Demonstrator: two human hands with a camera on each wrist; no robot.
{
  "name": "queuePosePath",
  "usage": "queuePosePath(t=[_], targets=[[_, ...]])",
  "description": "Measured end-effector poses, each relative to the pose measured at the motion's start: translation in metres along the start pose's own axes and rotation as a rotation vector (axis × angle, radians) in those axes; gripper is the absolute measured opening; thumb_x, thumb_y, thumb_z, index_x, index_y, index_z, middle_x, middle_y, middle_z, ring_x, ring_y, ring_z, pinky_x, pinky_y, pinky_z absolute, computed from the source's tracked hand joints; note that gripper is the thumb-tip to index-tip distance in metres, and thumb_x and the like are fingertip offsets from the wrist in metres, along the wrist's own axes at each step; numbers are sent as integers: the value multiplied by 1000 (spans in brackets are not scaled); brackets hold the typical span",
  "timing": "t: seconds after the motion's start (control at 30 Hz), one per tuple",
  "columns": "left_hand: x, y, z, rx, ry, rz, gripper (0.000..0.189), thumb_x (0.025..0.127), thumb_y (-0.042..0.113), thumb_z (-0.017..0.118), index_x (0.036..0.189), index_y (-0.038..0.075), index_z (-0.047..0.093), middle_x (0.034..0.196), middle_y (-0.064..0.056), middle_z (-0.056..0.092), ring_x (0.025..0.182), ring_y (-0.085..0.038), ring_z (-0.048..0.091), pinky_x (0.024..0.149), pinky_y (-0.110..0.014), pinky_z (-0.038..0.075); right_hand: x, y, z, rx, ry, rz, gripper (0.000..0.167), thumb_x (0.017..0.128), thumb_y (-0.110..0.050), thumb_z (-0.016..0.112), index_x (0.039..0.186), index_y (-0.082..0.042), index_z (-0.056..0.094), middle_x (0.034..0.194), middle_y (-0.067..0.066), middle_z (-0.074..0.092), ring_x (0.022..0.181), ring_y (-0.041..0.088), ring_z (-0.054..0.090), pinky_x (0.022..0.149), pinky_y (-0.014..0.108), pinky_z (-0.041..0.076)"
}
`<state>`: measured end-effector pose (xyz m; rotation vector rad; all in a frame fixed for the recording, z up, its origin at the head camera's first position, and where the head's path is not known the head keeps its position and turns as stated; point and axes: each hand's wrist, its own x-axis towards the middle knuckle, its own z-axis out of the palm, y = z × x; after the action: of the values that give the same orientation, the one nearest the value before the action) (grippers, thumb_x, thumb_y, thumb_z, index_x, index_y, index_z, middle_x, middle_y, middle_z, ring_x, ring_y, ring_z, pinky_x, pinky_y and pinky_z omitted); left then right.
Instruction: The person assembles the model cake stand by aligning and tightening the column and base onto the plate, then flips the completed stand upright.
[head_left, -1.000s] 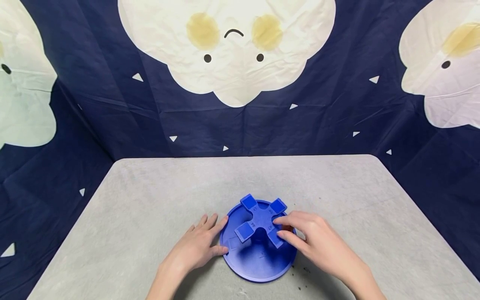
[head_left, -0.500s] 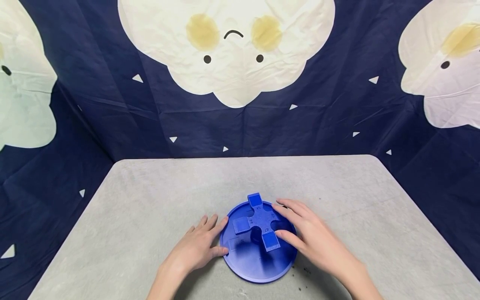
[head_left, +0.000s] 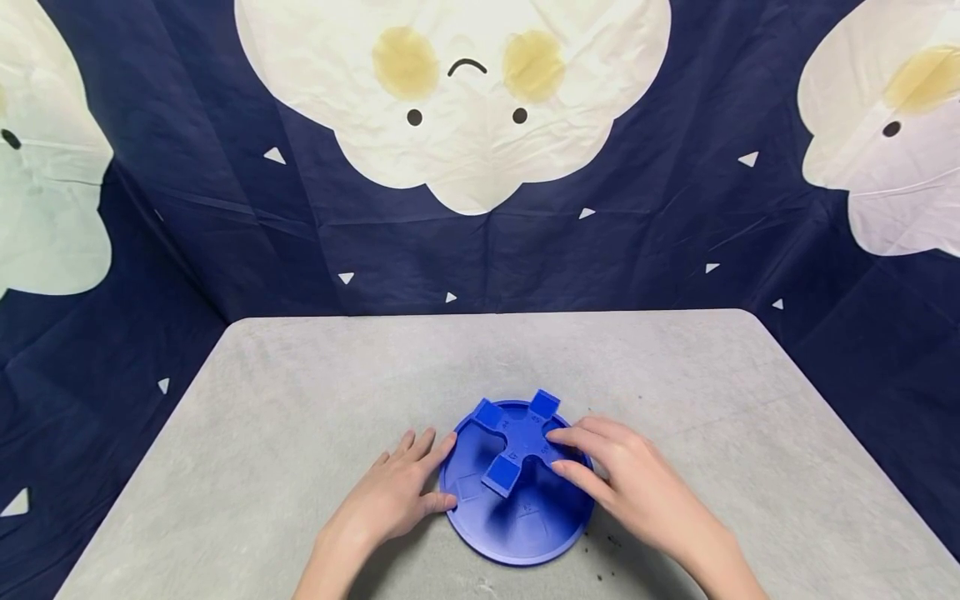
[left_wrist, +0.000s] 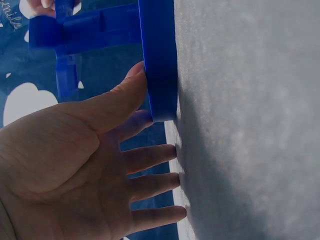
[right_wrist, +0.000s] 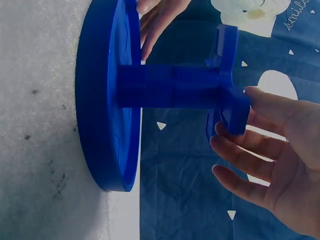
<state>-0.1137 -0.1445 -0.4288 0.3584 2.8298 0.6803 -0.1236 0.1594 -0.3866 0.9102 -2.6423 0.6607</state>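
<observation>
A round blue plastic base (head_left: 517,543) with a raised rim lies flat on the table. From its middle rises a blue post (right_wrist: 165,86), topped by a cross-shaped blue turntable (head_left: 523,437) with numbered arms ending in square pockets. My right hand (head_left: 637,479) pinches the right-hand arm of the cross between thumb and fingers, covering most of that arm in the head view. On the left, my left hand (head_left: 386,496) steadies the base. Its thumb and index finger touch the rim, while the other fingers lie straight with their tips on the table.
The grey table (head_left: 337,375) reaches back to a dark blue curtain (head_left: 420,250) printed with white clouds and triangles, which also hangs along both sides. Small dark specks (head_left: 603,575) mark the tabletop just right of the base.
The cross has turned clockwise on its post, seen from above. My right hand shifted back along it half a second ago and now pinches another arm. The left hand and base stayed put.
</observation>
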Motion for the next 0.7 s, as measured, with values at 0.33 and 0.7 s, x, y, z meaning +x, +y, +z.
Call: queuePosePath(t=[0.33,0.7], targets=[[0,1,-1,-5,-3,-1,78,89,44,76,155,15,47,161,-24,42,152,-51,32,117,-74,30,1,-2,-2,8,119,-46,29,90,-24,80,118,-24,74,105,-14,65,96,0,56,78,24,54],[-1,1,-1,-8,4,2,78,89,44,76,155,15,48,161,-25,42,151,-52,33,116,-75,31,1,4,1,-88,25,9,45,94,-36,75,135,-19,68,132,-2,68,124,16,64,101,42,57]])
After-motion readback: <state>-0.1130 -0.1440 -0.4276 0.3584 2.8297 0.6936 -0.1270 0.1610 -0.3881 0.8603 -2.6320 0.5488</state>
